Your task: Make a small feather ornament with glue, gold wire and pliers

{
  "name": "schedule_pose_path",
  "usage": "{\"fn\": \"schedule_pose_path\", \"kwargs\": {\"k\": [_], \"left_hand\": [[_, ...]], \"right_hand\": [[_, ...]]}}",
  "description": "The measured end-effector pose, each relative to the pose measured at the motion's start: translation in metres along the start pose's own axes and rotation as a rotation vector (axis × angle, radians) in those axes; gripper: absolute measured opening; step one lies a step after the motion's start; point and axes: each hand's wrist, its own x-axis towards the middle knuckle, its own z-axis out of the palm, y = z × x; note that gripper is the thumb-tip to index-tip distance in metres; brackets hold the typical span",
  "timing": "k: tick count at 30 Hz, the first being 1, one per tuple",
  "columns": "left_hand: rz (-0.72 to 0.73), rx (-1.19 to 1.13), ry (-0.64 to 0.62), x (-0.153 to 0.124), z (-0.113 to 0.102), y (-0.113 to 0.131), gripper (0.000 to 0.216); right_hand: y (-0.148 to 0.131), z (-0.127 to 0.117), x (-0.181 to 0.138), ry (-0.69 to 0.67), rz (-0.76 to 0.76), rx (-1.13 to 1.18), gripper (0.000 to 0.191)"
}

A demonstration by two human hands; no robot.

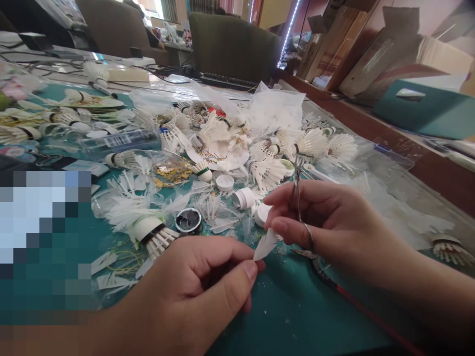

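Observation:
My left hand [208, 287] pinches the lower end of a small white feather [265, 244] between thumb and forefinger. My right hand [319, 212] is closed around slim metal scissors [298, 193], which stand up between its fingers with a ring by the thumb. The right thumb and fingertips are at the feather's upper end; whether they grip it I cannot tell. Left of the hands lies a white shuttlecock [152, 230] with a dark band. Near it is a small open jar [188, 221] with black contents. White round caps [244, 198] lie beyond the feather.
Several shuttlecocks [309, 144], loose feathers and clear plastic bags [276, 109] cover the green mat [289, 316]. A tool with a red cord [356, 299] runs under my right wrist. Behind are a keyboard [230, 80], a chair [233, 44] and a teal box [426, 109].

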Motion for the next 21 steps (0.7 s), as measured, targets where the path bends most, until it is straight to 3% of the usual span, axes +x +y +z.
{"fn": "schedule_pose_path", "kwargs": {"k": [15,21], "left_hand": [[0.006,-0.014,-0.010,0.003,-0.001,-0.002,0.038],[-0.117,-0.380,-0.025,0.000,0.009,-0.001,0.019]], "right_hand": [[0.002,-0.003,0.003,-0.157,0.148,0.212,0.039],[0.002,0.000,-0.001,-0.136,0.133,0.188,0.037]]}}
